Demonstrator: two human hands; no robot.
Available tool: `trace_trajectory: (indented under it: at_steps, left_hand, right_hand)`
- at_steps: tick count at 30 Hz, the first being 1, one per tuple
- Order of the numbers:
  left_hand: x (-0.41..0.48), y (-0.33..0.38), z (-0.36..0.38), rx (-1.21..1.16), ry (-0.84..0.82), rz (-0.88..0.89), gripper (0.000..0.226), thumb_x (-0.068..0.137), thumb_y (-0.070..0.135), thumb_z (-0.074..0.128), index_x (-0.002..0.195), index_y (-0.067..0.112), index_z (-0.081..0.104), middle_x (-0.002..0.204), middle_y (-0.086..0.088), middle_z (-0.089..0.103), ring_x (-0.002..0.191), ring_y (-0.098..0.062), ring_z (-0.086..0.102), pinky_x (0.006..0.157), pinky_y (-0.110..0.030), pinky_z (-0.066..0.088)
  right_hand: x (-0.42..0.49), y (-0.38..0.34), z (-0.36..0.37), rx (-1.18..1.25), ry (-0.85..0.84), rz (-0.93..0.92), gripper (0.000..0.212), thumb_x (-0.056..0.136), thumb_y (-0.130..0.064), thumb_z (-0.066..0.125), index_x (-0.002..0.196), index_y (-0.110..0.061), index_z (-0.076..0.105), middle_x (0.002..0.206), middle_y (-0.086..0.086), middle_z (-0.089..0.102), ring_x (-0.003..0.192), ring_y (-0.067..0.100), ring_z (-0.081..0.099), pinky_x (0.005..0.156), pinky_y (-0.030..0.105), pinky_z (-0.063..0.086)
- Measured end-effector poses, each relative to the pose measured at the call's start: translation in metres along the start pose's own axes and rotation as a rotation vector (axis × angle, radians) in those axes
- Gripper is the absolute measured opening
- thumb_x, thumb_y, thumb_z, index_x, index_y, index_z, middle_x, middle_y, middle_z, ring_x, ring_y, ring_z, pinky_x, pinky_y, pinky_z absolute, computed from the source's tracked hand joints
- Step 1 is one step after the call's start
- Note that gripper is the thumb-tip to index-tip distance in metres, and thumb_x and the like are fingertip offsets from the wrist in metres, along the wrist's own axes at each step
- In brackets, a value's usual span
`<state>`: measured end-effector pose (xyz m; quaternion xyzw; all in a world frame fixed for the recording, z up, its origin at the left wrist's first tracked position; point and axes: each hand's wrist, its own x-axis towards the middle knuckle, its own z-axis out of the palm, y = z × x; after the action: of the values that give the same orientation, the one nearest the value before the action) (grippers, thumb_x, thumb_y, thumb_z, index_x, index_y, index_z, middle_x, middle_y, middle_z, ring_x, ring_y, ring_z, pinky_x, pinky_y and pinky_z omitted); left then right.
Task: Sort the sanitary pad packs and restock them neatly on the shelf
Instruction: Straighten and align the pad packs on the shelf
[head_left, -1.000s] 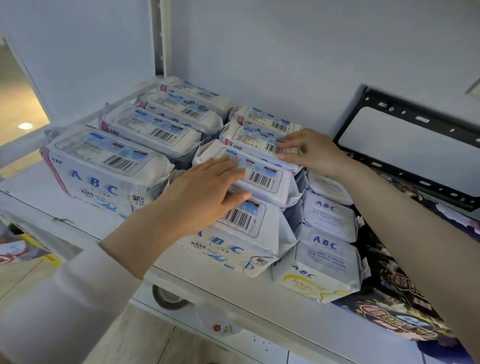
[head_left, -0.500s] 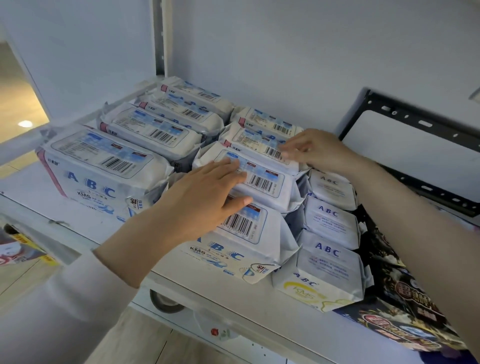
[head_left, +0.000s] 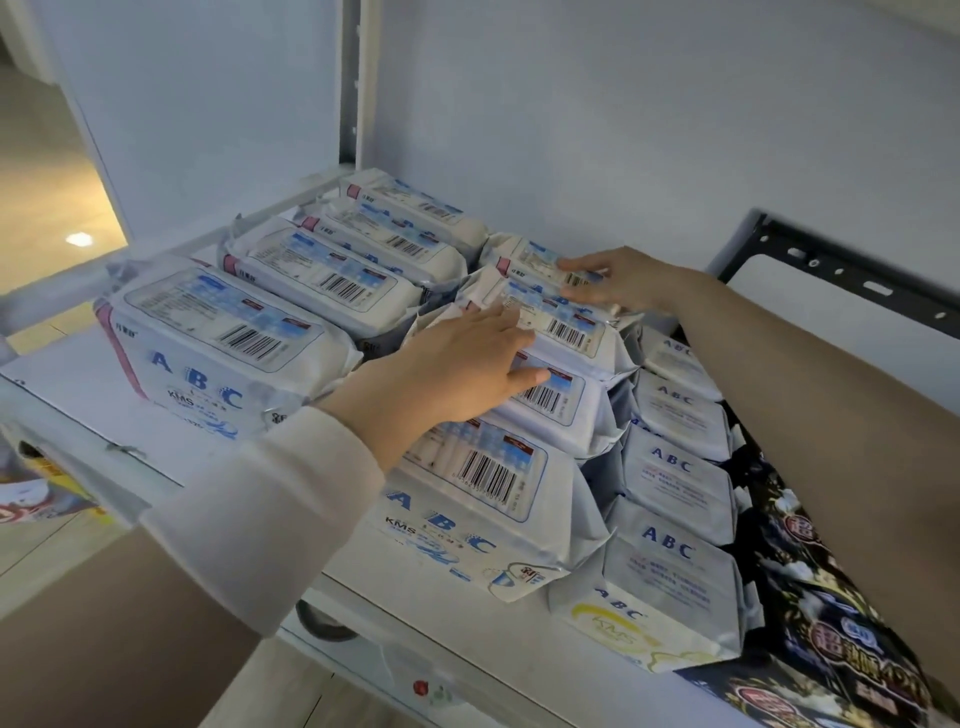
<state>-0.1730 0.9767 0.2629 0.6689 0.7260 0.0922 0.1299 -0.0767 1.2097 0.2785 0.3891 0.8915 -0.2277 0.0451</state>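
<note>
White ABC sanitary pad packs stand in rows on a white shelf (head_left: 78, 410). A left row (head_left: 228, 343) runs back to the wall. In the middle row (head_left: 483, 499), my left hand (head_left: 457, 374) lies flat, fingers spread, on top of the second and third packs. My right hand (head_left: 618, 283) rests with fingers apart on the rearmost packs (head_left: 524, 260) of that row. Neither hand grips a pack. A right row of smaller ABC packs (head_left: 670, 577) stands beside it.
Dark printed packs (head_left: 810, 639) lie at the shelf's right end under my right forearm. A black metal bracket (head_left: 831, 270) hangs on the back wall. A white upright post (head_left: 350, 83) stands behind the left row. Below the shelf's front edge are floor and colourful goods (head_left: 31, 499).
My left hand has slid farther back along the middle row, off the front pack. My right hand has shifted slightly back and left onto the rearmost packs. The view has moved closer.
</note>
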Motion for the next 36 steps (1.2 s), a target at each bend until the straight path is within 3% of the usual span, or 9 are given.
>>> trace_trajectory:
  at_steps: [4,9,14,20,23,27,29,32,36]
  left_hand:
    - [0.0,-0.001,0.002,-0.025,0.019,-0.009,0.055,0.098,0.047,0.028,0.147,0.023,0.022,0.157,0.002,0.008,0.144,-0.012,0.005,0.111,-0.03,0.009]
    - [0.001,-0.002,0.005,-0.046,0.034,-0.006,0.056,0.098,0.047,0.029,0.147,0.022,0.022,0.157,0.001,0.009,0.144,-0.012,0.004,0.112,-0.029,0.006]
    - [0.001,-0.003,0.007,-0.015,0.026,0.009,0.058,0.097,0.046,0.031,0.148,0.021,0.019,0.157,0.0,0.008,0.144,-0.014,0.003,0.114,-0.028,0.005]
    - [0.001,-0.003,0.01,-0.008,0.048,0.018,0.059,0.097,0.046,0.031,0.148,0.021,0.018,0.157,0.0,0.008,0.144,-0.015,0.003,0.113,-0.028,0.006]
    - [0.003,-0.006,0.013,-0.008,0.054,0.031,0.059,0.097,0.047,0.031,0.148,0.021,0.017,0.157,-0.001,0.008,0.144,-0.014,0.003,0.114,-0.028,0.005]
    - [0.004,-0.007,0.015,-0.001,0.073,0.032,0.058,0.097,0.046,0.031,0.147,0.02,0.019,0.157,-0.001,0.009,0.144,-0.015,0.005,0.115,-0.029,0.006]
    - [0.004,-0.007,0.016,0.009,0.082,0.037,0.058,0.097,0.046,0.031,0.147,0.02,0.02,0.157,-0.001,0.01,0.144,-0.014,0.005,0.115,-0.029,0.006]
    - [0.004,-0.007,0.017,0.01,0.09,0.042,0.057,0.097,0.045,0.031,0.147,0.019,0.02,0.157,-0.002,0.011,0.144,-0.014,0.006,0.115,-0.028,0.005]
    - [0.002,-0.005,0.015,0.015,0.11,0.031,0.056,0.098,0.044,0.03,0.147,0.02,0.019,0.157,0.0,0.009,0.144,-0.012,0.005,0.113,-0.025,0.003]
  right_hand:
    - [-0.001,0.005,0.001,0.113,0.013,-0.01,0.056,0.08,-0.036,0.068,0.133,-0.034,0.048,0.148,0.005,0.032,0.132,0.024,0.036,0.103,0.035,0.039]
    - [-0.005,0.007,0.005,0.163,0.021,-0.002,0.053,0.083,-0.033,0.067,0.132,-0.035,0.048,0.148,0.004,0.033,0.132,0.023,0.036,0.085,0.025,0.045]
    - [-0.005,0.011,0.009,0.233,0.045,0.031,0.063,0.088,-0.028,0.061,0.143,-0.027,0.031,0.149,0.005,0.032,0.128,0.02,0.038,0.063,0.02,0.043]
    - [-0.004,0.018,0.01,0.327,0.082,-0.004,0.048,0.089,-0.021,0.061,0.135,-0.027,0.046,0.138,0.007,0.045,0.105,0.017,0.051,0.051,0.015,0.045]
    - [-0.003,0.023,0.013,0.366,0.109,-0.025,0.043,0.09,-0.018,0.059,0.132,-0.024,0.05,0.135,0.009,0.048,0.108,0.016,0.05,0.063,0.013,0.045]
    - [-0.001,0.024,0.011,0.393,0.072,-0.031,0.039,0.09,-0.016,0.059,0.125,-0.032,0.054,0.133,0.01,0.05,0.115,0.022,0.052,0.089,0.037,0.05]
    - [-0.002,0.024,0.011,0.395,0.066,-0.036,0.038,0.09,-0.016,0.059,0.121,-0.036,0.054,0.131,0.01,0.051,0.112,0.022,0.053,0.094,0.043,0.047]
    - [-0.003,0.023,0.011,0.373,0.075,-0.054,0.038,0.091,-0.014,0.057,0.126,-0.03,0.054,0.128,0.006,0.051,0.111,0.018,0.051,0.093,0.037,0.047]
    - [-0.005,0.022,0.013,0.328,0.085,-0.073,0.038,0.094,-0.015,0.053,0.131,-0.024,0.052,0.128,0.003,0.049,0.111,0.015,0.048,0.08,0.019,0.047]
